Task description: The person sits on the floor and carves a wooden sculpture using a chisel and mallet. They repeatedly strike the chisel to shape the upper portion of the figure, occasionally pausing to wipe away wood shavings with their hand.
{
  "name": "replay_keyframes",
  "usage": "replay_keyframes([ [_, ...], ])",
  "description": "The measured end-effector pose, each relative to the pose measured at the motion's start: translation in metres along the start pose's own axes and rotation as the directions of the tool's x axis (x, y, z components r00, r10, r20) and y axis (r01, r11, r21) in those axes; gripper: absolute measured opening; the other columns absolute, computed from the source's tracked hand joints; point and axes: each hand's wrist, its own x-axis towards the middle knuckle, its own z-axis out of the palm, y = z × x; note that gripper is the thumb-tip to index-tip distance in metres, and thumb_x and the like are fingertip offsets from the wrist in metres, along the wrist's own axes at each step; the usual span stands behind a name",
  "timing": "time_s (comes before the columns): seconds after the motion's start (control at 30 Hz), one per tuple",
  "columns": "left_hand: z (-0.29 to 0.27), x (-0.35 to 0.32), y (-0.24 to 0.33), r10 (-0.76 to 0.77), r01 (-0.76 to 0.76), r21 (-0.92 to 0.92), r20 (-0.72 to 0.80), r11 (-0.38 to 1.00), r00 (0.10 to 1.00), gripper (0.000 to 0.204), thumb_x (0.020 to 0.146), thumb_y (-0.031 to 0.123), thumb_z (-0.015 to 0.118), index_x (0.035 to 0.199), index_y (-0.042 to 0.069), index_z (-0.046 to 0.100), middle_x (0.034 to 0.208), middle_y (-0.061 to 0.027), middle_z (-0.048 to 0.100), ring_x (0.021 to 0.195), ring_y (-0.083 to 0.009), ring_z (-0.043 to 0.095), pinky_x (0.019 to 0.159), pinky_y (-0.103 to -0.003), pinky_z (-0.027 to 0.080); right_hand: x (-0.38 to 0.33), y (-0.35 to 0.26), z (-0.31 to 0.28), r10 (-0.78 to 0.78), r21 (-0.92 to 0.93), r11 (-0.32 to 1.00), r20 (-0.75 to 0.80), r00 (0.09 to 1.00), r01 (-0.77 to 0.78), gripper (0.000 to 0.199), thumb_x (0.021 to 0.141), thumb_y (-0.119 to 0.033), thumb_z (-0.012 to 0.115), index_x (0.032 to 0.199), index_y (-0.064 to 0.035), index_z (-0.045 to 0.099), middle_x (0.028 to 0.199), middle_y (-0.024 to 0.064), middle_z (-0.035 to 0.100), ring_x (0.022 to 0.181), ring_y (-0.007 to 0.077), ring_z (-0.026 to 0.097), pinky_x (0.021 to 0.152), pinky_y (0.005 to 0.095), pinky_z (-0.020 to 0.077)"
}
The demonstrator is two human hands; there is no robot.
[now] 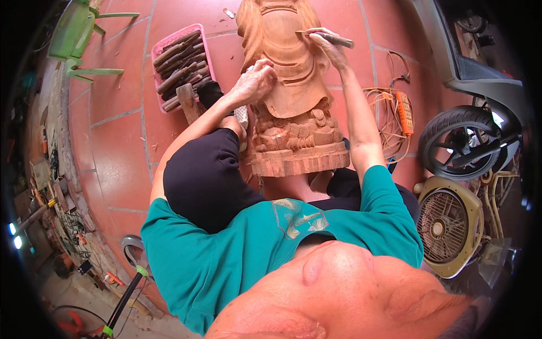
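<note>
A carved wooden statue [291,85] with draped folds lies in front of me, its carved base [299,161] toward my body. My right hand [330,48] is closed around a carving chisel [337,40], whose thin tip meets the upper part of the statue. On the left side of the folds rests my left hand [257,82], its fingers curled in against the wood. Whether anything is between those fingers is hidden. My legs are folded on either side of the base.
A pink basket [206,42] full of wooden-handled tools stands left of the statue, a wooden mallet [187,101] beside it. To the right are an orange power strip [404,113] with loose cables, a motorbike wheel [460,142] and a fan [437,229]. A green chair [72,31] stands far left.
</note>
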Motion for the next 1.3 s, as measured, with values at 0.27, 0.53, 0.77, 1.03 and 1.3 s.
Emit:
replay_keyframes([
  [0.27,0.000,0.001,0.001,0.022,-0.022,0.008,-0.011,1.000,1.000,0.031,0.083,0.008,0.067,0.111,0.012,0.057,0.131,-0.0157,0.048,0.114,-0.0413,0.056,0.094,-0.048,0.049,-0.009,-0.001,-0.013,0.077,0.019,0.997,0.020,0.997,-0.078,0.016,0.093,-0.016,0.069,0.107,-0.0107,0.074,0.104,0.0005,0.071,0.096,0.0105,0.065,0.089,0.0264,0.0511],
  [0.53,0.001,-0.001,-0.002,0.001,-0.001,-0.002,-0.018,1.000,1.000,0.030,0.083,0.008,0.066,0.111,0.012,0.057,0.133,-0.0157,0.048,0.116,-0.0414,0.055,0.096,-0.048,0.049,-0.006,0.008,-0.008,0.015,-0.085,0.996,0.013,1.000,-0.014,0.016,0.094,-0.016,0.069,0.107,-0.0076,0.073,0.102,0.0025,0.071,0.099,0.0108,0.065,0.091,0.0253,0.0523],
  [0.77,0.001,0.000,0.000,0.000,0.000,0.018,-0.001,1.000,1.000,0.029,0.084,0.010,0.067,0.112,0.011,0.058,0.133,-0.0154,0.048,0.117,-0.0411,0.055,0.097,-0.047,0.048,0.005,-0.001,-0.008,0.074,0.074,0.995,-0.002,0.997,-0.073,0.016,0.095,-0.015,0.068,0.108,-0.0050,0.071,0.103,0.0057,0.071,0.100,0.0146,0.067,0.094,0.0271,0.0536],
  [1.03,0.001,-0.001,0.000,-0.025,0.025,-0.031,-0.005,0.999,1.000,0.032,0.080,0.006,0.066,0.111,0.011,0.058,0.135,-0.0152,0.046,0.119,-0.0409,0.054,0.097,-0.048,0.048,-0.003,0.001,-0.014,0.069,-0.085,0.995,0.092,0.993,-0.061,0.015,0.095,-0.016,0.068,0.106,-0.0079,0.072,0.104,0.0024,0.071,0.101,0.0119,0.065,0.089,0.0253,0.0513],
  [1.3,0.002,0.001,-0.003,0.002,-0.002,0.003,-0.006,1.000,1.000,0.032,0.082,0.007,0.064,0.113,0.011,0.057,0.134,-0.0164,0.045,0.117,-0.0424,0.054,0.097,-0.048,0.048,0.003,0.002,0.024,-0.026,0.106,0.994,-0.082,0.996,0.035,0.013,0.094,-0.014,0.068,0.103,-0.0054,0.072,0.099,0.0032,0.071,0.092,0.0123,0.066,0.084,0.0255,0.0536],
])
